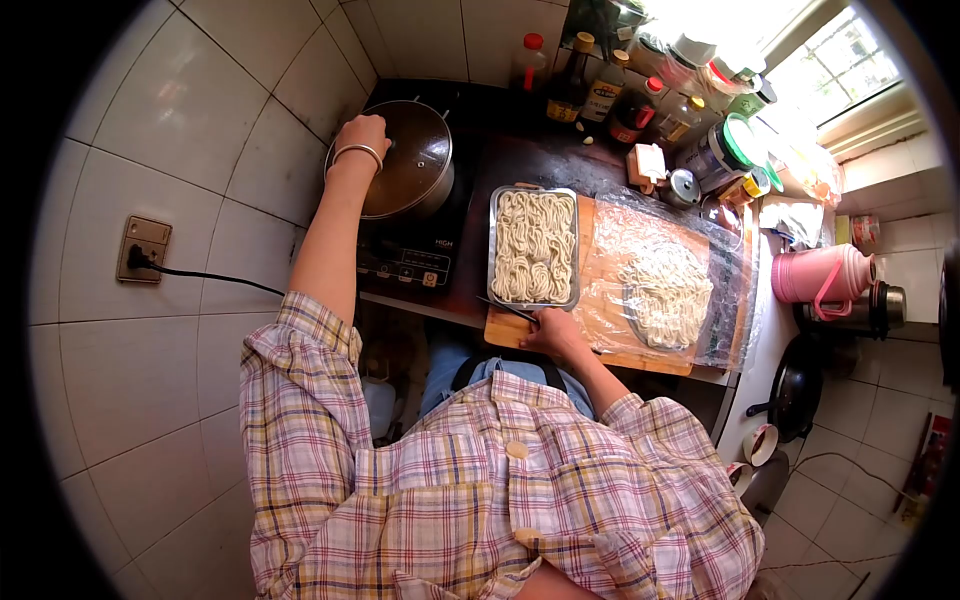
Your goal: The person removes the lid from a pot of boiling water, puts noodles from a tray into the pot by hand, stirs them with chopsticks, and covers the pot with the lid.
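My left hand [362, 132] is closed at the knob of a glass pot lid [418, 160], its fingers partly hiding the knob. Under the lid is a metal pot [430, 203] on the induction cooker. Low over the front edge of a wooden cutting board [590, 352], my right hand [555, 332] is closed around thin dark chopsticks [507, 308], whose tips point left. Just above that hand lies a metal tray [577, 250] filled with coiled noodles [535, 245]. More noodles [670, 300] rest on the board to the right, partly under clear plastic film [610, 240].
The induction cooker [400, 270] stands beside the tiled wall at left, near a plugged-in black cord [215, 275]. Several sauce bottles [605, 90] line the back. A pink thermos [820, 275] and a black pan [797, 385] are at right.
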A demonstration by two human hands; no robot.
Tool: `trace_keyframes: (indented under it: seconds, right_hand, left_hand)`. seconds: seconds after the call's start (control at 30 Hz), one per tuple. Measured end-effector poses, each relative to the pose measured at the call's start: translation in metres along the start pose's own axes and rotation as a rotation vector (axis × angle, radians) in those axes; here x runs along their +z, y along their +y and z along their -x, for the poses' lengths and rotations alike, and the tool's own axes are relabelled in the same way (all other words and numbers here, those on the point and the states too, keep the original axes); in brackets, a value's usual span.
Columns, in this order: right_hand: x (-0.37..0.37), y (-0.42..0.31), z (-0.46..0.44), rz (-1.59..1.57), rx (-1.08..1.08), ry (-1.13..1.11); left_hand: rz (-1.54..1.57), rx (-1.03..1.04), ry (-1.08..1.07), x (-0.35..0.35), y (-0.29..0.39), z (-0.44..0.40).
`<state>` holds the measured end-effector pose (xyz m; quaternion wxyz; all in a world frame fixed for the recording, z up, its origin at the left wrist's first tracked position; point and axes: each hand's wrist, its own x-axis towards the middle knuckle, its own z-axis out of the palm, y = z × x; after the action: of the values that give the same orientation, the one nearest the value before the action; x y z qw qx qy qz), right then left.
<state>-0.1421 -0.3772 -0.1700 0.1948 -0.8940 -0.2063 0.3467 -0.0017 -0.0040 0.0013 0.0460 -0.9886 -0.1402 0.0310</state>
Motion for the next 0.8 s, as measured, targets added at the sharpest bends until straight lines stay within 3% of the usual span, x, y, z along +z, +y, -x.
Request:
trace_keyframes:
  seconds: [0.8]
  right_hand:
    - [0.003, 0.002, -0.002, -0.008, -0.002, 0.017]
  left_hand:
    - [0.022, -0.018, 0.011, 0.008, -0.004, -0.005]
